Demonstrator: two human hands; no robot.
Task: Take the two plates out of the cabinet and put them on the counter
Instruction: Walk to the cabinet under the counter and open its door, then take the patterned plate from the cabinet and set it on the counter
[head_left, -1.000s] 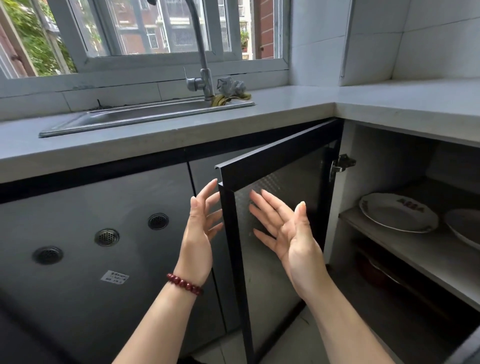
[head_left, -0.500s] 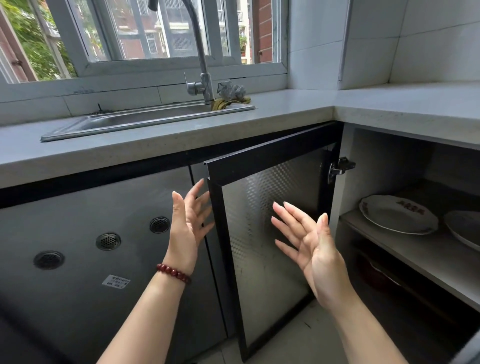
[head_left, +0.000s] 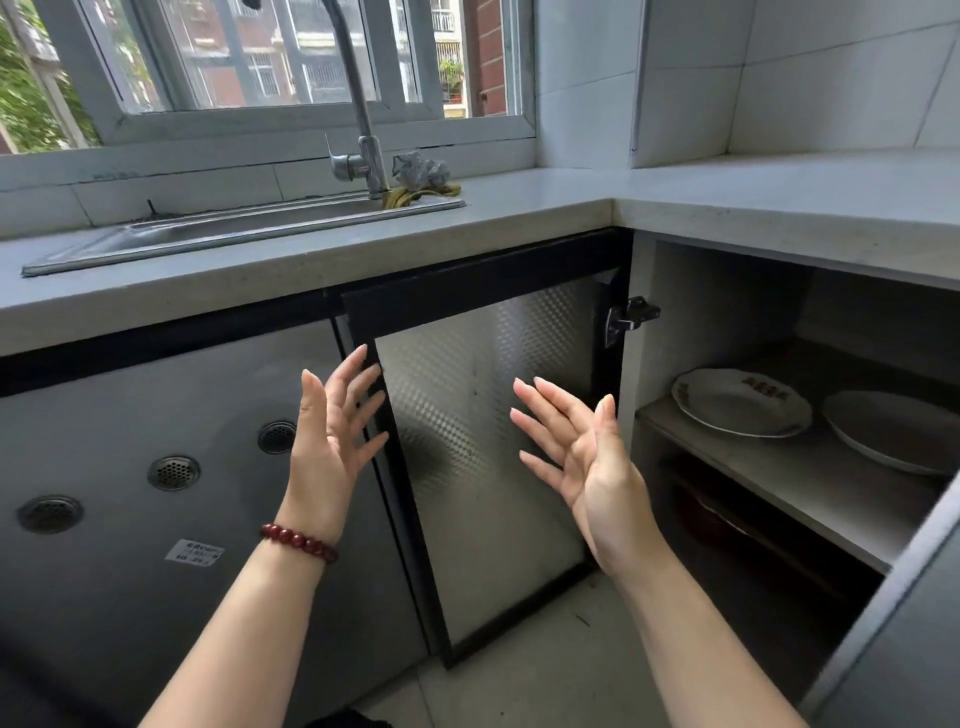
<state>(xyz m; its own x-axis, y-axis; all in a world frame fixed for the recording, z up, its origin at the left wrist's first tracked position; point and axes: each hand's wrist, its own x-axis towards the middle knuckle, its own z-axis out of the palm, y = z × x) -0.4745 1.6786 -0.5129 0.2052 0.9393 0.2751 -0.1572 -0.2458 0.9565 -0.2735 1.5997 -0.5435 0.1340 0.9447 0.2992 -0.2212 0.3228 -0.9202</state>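
Observation:
Two white plates lie side by side on the upper shelf (head_left: 769, 467) of the open cabinet at the right: a patterned plate (head_left: 740, 401) nearer the hinge side and a plain plate (head_left: 891, 430) further right, partly cut off by the right door. My left hand (head_left: 332, 431) is open, fingers spread, at the free edge of the swung-open cabinet door (head_left: 488, 447). In front of that door's inner face my right hand (head_left: 576, 457) is open, palm up, left of the shelf. Neither hand holds anything. The grey counter (head_left: 779, 192) runs above the cabinet.
A steel sink (head_left: 234, 228) with a tall faucet (head_left: 358, 156) and a crumpled cloth (head_left: 421, 171) sits under the window at the left. A second grey door (head_left: 904, 613) juts in at the lower right. Dark items rest on the cabinet's lower level (head_left: 727, 525).
The cabinet door has swung further open to the left. Both hands have moved apart, the right one drifting toward the cabinet opening, and the view has shifted right.

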